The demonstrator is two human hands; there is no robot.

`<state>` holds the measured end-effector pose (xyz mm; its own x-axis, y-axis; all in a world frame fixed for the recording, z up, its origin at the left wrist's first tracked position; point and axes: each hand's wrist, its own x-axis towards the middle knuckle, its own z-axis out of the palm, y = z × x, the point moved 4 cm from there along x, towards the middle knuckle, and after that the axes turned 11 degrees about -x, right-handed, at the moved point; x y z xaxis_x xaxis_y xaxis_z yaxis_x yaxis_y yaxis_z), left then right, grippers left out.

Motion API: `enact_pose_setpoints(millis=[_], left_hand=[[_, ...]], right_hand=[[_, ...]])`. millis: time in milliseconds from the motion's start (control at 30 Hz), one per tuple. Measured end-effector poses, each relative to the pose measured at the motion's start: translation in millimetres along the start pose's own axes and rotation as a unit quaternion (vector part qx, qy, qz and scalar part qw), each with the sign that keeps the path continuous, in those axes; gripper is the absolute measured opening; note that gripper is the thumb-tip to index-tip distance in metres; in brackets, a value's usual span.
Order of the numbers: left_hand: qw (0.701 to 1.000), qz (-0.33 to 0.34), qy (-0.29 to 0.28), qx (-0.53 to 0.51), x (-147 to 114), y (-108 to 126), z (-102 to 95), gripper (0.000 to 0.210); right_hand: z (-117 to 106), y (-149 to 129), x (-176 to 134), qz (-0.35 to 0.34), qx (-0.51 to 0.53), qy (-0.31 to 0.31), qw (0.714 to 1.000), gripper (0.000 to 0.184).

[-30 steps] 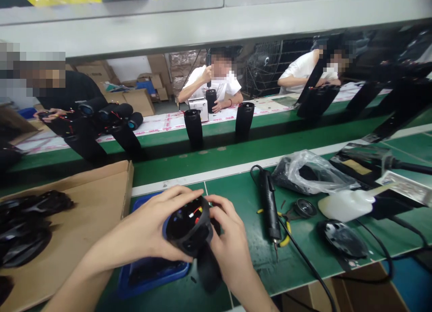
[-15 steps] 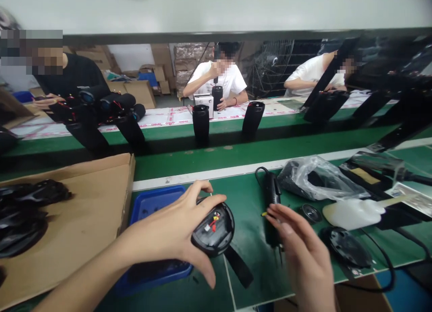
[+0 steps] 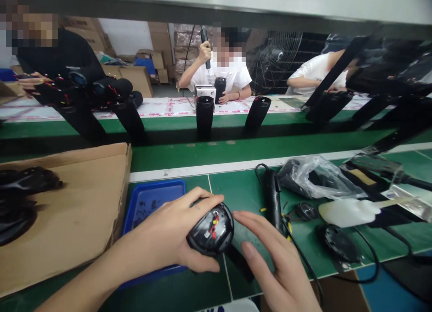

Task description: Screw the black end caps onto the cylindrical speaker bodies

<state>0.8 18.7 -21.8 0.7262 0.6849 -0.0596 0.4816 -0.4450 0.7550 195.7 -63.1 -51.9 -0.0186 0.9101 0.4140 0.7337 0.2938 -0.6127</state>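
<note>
My left hand (image 3: 175, 231) is wrapped round a black cylindrical speaker housing (image 3: 199, 243), its round end facing me. Red and yellow wires with a small white connector (image 3: 207, 234) show in that end. Below the housing a black strap (image 3: 239, 261) lies on the green bench. Just right of the housing is my right hand (image 3: 273, 258), fingers apart and nothing visible between them. An electric screwdriver (image 3: 272, 197) with a black cord lies beyond the right hand. The far side of the housing is hidden.
A blue tray (image 3: 153, 185) with small dark parts lies under my left forearm. Left is a cardboard box (image 3: 84, 204) with black parts. On the right are a small speaker driver (image 3: 305, 210), a white bottle (image 3: 349, 213), a black round cover (image 3: 340, 244) and a plastic bag (image 3: 317, 177). Co-workers sit opposite.
My right hand has moved from the screwdriver down and left to beside the housing. My left fingers have closed round the housing. A co-worker opposite now holds a screwdriver raised above a speaker.
</note>
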Motion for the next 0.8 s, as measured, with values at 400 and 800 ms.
enact_pose_setpoints(millis=[400,800], left_hand=[[0.986,0.014,-0.072,0.151,13.6,33.2,-9.7,0.079],[0.990,0.038,-0.004,0.138,16.7,35.0,10.1,0.054]], right_hand=[[0.6,51.7,15.9,0.012,-0.060,0.001,0.998,0.033],[38.3,11.4,-17.2,-0.119,0.020,0.068,0.990,0.043]])
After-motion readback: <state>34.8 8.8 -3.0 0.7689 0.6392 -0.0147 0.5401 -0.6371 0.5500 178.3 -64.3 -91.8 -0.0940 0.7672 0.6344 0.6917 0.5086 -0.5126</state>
